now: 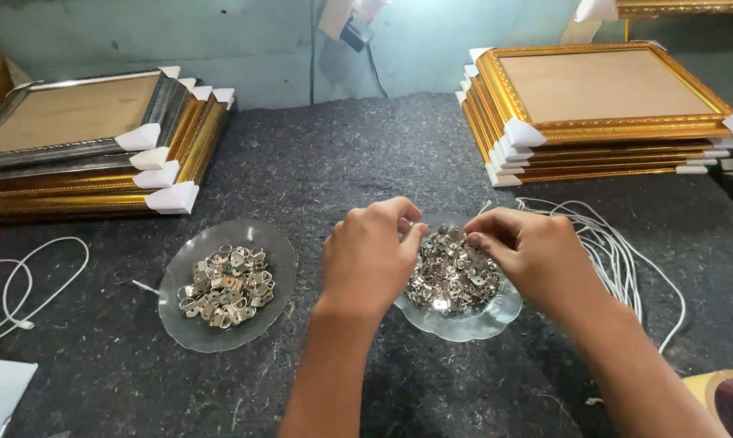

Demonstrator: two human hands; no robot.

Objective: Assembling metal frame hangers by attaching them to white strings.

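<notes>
**Both hands over dish of metal hangers**

L hand (pixel 369 255) & R hand (pixel 528 251) meet above a clear glass dish (pixel 464 324) heaped w/ small silver metal hangers (pixel 451 280), centre-right on dark felt table (pixel 366 154). L fingers curled, tips pinched together at dish's far rim; what's between them too small to tell. R fingertips also pressed together, touching top of the heap, prob. on one hanger, can't confirm. Second glass dish (pixel 224 284) w/ duller, brassier hangers (pixel 227 285) sits left of L hand, apart from it. White cords (pixel 618 251) lie just right of R hand. Stacks of gold frames w/ white corner guards at back left (pixel 90 146) & back right (pixel 601 105)
</notes>
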